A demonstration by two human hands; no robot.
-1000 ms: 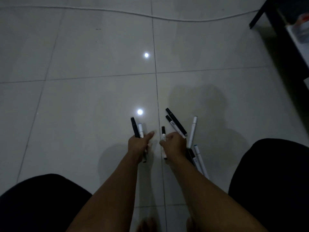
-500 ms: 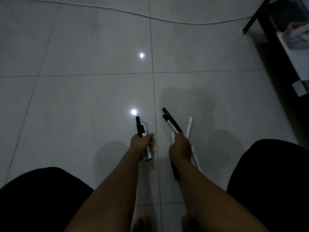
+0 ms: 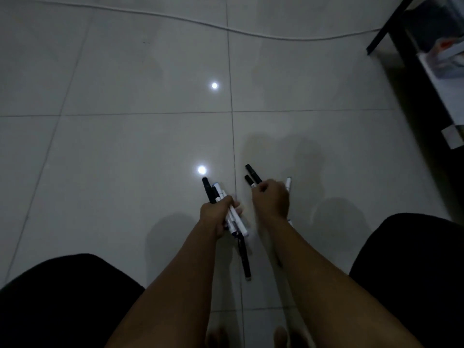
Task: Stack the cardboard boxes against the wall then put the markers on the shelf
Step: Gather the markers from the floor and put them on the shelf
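Glossy tiled floor (image 3: 125, 151) in dim light.
A white cable (image 3: 175, 18) snakes far ahead of the hands; dark furniture (image 3: 391, 23) stands far right.

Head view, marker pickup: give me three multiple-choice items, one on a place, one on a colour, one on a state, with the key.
1. Where does the white cable lie?
A. across the floor at the top of the view
B. over the person's knees
C. coiled between the hands

2. What colours are the markers in the left hand?
A. red and green
B. black and white
C. all yellow

3. What is the right hand doing?
A. lying flat and open on the tile
B. holding a box
C. gripping markers

Key: 1 A, it runs along the far tiles. 2 B, black and white barrels stick out of the fist. 3 C, fingers curl round markers.
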